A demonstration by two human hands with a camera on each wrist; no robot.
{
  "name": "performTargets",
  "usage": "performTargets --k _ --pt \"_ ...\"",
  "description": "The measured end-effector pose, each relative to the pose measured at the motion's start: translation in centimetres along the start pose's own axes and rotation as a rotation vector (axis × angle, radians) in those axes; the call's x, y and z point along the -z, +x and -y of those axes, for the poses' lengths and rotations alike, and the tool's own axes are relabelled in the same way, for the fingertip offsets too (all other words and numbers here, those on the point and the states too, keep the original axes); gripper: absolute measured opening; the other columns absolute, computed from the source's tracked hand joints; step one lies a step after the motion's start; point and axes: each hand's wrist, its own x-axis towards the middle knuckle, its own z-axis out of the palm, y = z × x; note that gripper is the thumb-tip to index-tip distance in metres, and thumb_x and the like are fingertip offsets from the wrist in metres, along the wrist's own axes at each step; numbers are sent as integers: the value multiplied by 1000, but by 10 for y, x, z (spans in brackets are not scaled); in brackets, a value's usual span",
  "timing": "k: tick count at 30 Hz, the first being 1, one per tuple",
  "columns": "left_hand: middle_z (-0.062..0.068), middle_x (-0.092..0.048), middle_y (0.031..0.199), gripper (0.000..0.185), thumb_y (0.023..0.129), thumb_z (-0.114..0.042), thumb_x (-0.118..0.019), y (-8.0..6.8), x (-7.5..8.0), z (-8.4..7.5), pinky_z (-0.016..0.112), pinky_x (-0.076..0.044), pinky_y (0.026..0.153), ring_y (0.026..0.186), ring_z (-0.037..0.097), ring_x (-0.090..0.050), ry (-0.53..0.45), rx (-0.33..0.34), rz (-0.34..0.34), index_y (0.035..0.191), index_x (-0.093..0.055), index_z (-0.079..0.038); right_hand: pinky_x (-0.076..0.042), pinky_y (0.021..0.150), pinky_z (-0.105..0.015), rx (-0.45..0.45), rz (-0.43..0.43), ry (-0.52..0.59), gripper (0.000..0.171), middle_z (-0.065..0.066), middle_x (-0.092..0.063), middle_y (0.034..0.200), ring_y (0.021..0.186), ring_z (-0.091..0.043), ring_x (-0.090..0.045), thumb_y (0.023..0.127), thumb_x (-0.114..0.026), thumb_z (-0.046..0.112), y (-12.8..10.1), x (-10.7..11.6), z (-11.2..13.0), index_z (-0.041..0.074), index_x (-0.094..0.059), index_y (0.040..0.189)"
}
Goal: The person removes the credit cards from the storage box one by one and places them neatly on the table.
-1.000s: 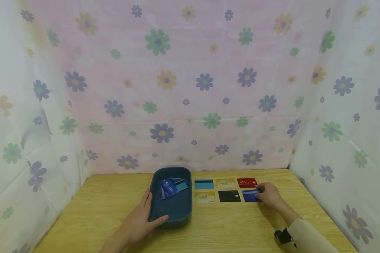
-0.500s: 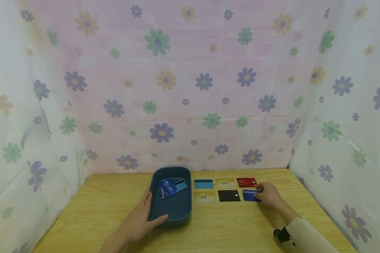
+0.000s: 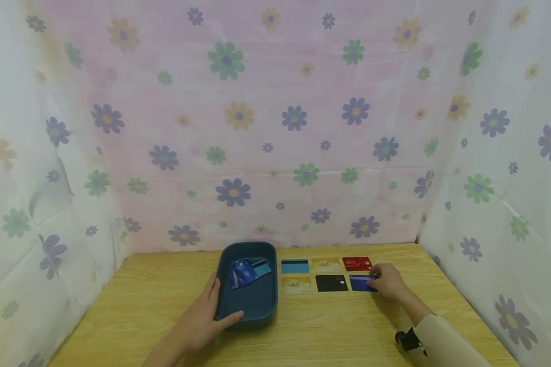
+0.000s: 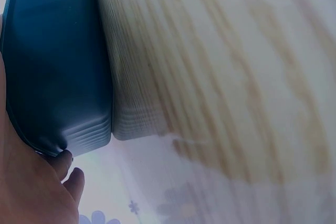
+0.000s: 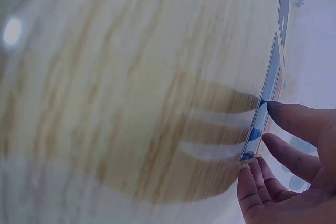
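Observation:
In the head view, my left hand grips the dark blue tray, thumb over the near rim and fingers along its left outside wall. Inside the tray lie a blue VIP card and a light blue card, overlapping. My right hand holds the right end of a dark blue card that lies on the table at the row's end. From the right wrist, thumb and fingertips meet the edges of this card; their exact grip is partly hidden.
Right of the tray lie a light blue card, two gold cards, one at the back and one in front, a black card and a red VIP card. A flowered cloth encloses the wooden table.
The dark blue card has shifted very slightly left under my right fingers and sits straighter. My left hand and the tray stay in place.

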Motion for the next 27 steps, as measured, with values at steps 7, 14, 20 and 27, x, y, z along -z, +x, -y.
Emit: performTargets --k 7,14,20,27 --pt "21 -2 171 121 87 -80 -55 -1 1 1 65 -32 114 150 48 -24 -5 0 -3 162 -12 4 -54 88 -56 19 9 -14 27 -32 -67 107 101 -46 -64 86 -75 1 4 0 1 -16 -67 106" --pt "21 -2 171 120 87 -80 -55 -1 0 1 64 -32 115 151 47 -23 -11 -6 -3 162 -11 4 -53 90 -59 67 6 -58 34 -30 -67 110 106 -48 -63 88 -76 8 5 0 12 -16 -67 110" --pt "21 -2 171 120 88 -79 -55 -2 0 0 64 -31 115 151 47 -23 -18 -13 -9 162 -11 4 -53 88 -57 119 9 -9 37 -26 -68 110 103 -42 -64 89 -77 11 3 -3 38 -15 -67 114" --pt "20 -1 171 119 88 -79 -55 -2 2 -2 64 -30 116 152 46 -21 -27 2 3 162 -11 3 -53 92 -58 195 68 104 39 -32 -63 122 112 -50 -61 93 -73 11 -2 -12 71 -15 -65 120"
